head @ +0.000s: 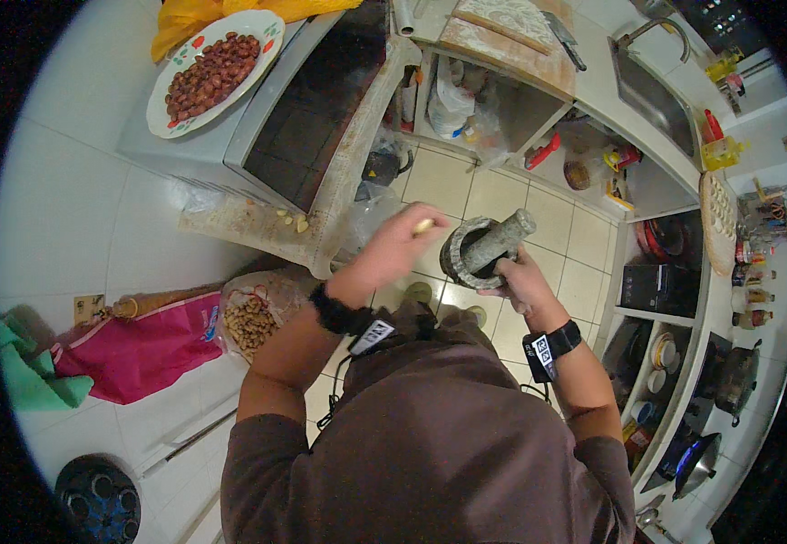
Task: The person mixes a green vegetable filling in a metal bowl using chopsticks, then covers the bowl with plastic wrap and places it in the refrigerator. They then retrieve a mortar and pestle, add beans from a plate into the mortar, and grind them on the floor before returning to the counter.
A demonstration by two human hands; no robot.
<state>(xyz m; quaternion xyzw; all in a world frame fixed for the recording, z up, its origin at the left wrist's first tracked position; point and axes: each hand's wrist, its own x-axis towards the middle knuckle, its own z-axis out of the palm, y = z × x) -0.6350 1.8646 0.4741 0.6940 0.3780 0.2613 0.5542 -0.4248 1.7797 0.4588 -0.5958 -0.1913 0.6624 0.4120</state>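
Observation:
My right hand [521,280] grips the near right rim of a grey stone mortar [458,255], its thumb hooked over the edge. A stone pestle [500,241] leans inside the mortar, its rounded end sticking out at the upper right. Left of the mortar, my left hand [393,248] holds a pale peeled garlic clove [424,226] between the fingers; this hand is slightly blurred. More garlic cloves [300,222] lie on a lace-patterned cloth [244,228] at the left. What the mortar contains is mostly hidden in shadow.
A plate [162,112] of reddish peanuts sits on an oven [244,143]. Below hangs a bag of unshelled peanuts [251,319]. A floured board [427,34], a cleaver [563,41] and a sink [659,102] line the far counter. At right, a pan [698,466] stands over a lit burner.

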